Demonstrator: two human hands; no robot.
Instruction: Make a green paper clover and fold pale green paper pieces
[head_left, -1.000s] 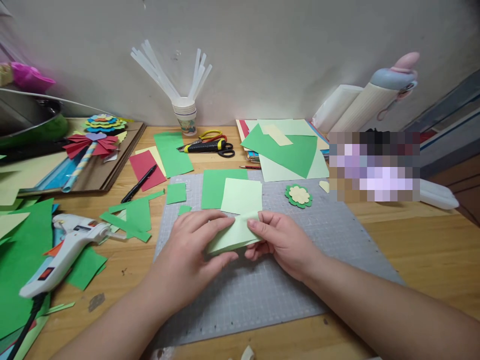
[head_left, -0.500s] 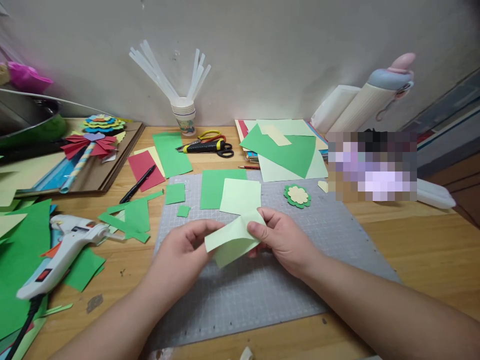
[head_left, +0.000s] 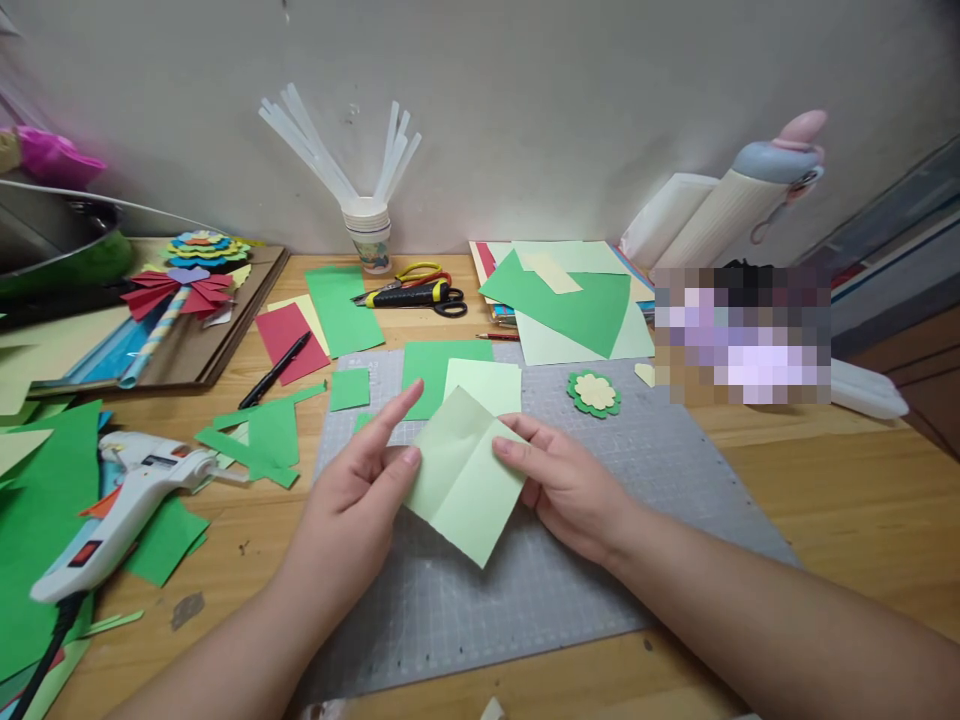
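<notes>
Paper (head_left: pixel 469 490) pinched in right fingers (head_left: pixel 525 459); left fingers (head_left: pixel 391 419) spread at edge; pale square (head_left: pixel 496 380) part-hidden behind; flower (head_left: pixel 595 394) near.

One left hand (head_left: pixel 356 505) and one right hand (head_left: pixel 574 490) are on one creased pale green paper (head_left: pixel 469 480). The one gray cutting mat (head_left: pixel 570 600) carries at least one flat pale green square (head_left: pixel 491 376), one large green sheet (head_left: pixel 424 360), two small green pieces (head_left: pixel 350 389) and one layered paper flower (head_left: pixel 594 393). Toward the bench's (head_left: pixel 862 520) back edge there are one bottle (head_left: pixel 731 215), one utility knife (head_left: pixel 405 294), one pencil (head_left: pixel 496 337) and one stack of paper cups (head_left: pixel 371 240), its cups and straws (head_left: pixel 315 147) overlapping too much to count. Toward the left edge there are one glue gun (head_left: pixel 124 505), one black pen (head_left: pixel 274 371), one red card (head_left: pixel 285 325) and one striped paper stick (head_left: pixel 160 335).
</notes>
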